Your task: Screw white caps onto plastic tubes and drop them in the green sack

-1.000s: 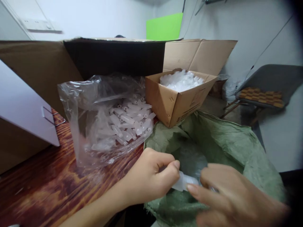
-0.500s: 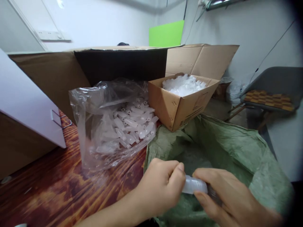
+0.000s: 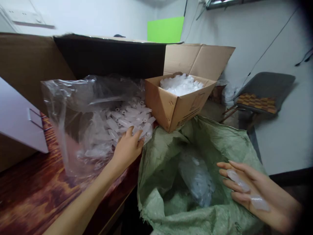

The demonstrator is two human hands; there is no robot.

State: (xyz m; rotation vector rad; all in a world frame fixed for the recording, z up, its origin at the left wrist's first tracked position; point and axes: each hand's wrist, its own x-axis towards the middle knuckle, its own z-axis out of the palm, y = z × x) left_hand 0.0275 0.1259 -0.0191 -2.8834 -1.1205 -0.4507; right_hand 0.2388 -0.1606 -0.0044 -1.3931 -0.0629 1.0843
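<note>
My left hand point(image 3: 130, 143) is over a heap of milky plastic tube-like pieces point(image 3: 133, 114), its fingers apart at the near edge of the heap. These pieces lie in an open clear plastic bag point(image 3: 66, 130) on the table; several show round holes in their ends. My right hand point(image 3: 254, 192) is palm up above the right side of a green woven sack point(image 3: 158, 163). Two translucent plastic pieces point(image 3: 236, 179) rest across its palm and fingers. Inside the sack lies a clear bag point(image 3: 197, 176) whose filling is hard to make out.
A cardboard box point(image 3: 179, 107) full of whitish plastic pieces point(image 3: 181, 84) stands behind the sack. Large cardboard flaps point(image 3: 110, 55) rise at the back. A white panel point(image 3: 19, 114) leans at left over the reddish wooden table point(image 3: 29, 189). A grey chair point(image 3: 269, 85) is at right.
My hands have moved apart from the plastic piece they both held. The left went up and left to the heap; the right moved right and turned palm up. The view shifted right.
</note>
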